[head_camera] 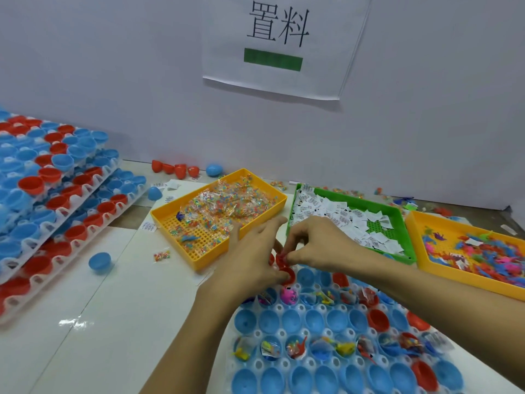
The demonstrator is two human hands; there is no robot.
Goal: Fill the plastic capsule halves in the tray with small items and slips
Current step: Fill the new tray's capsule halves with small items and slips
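In the lower right of the frame your white tray (257, 334) holds rows of blue and red capsule halves (314, 322); one row across the middle and another nearer you already carry small colored toys and clear packets, while the rows between them sit bare inside. At the tray's far left corner both of your hands meet over a red capsule half (284, 263). Your left hand (250, 260) reaches in from the lower middle, palm down, fingers loosely spread, thumb and lower fingers against the red halves at that corner. Your right hand (315, 245) comes across from the right, fingertips curled and pinching the rim of the red half; I cannot tell whether anything else is between the fingers.

Beyond your hands, at center frame, a yellow perforated bin (170, 217) holds clear packets of multicolored beads. To its right a green bin (397, 214) is heaped with folded white printed slips, too small to read. At the right edge another yellow bin (414, 245) holds mixed colored plastic toys.

At the left, stacked trays (71, 211) of blue and red halves lean on the desk (85, 322). Loose blue half (99, 262) lies near them.

On the wall a paper sign (278, 44) reads "置料" above a green bar.
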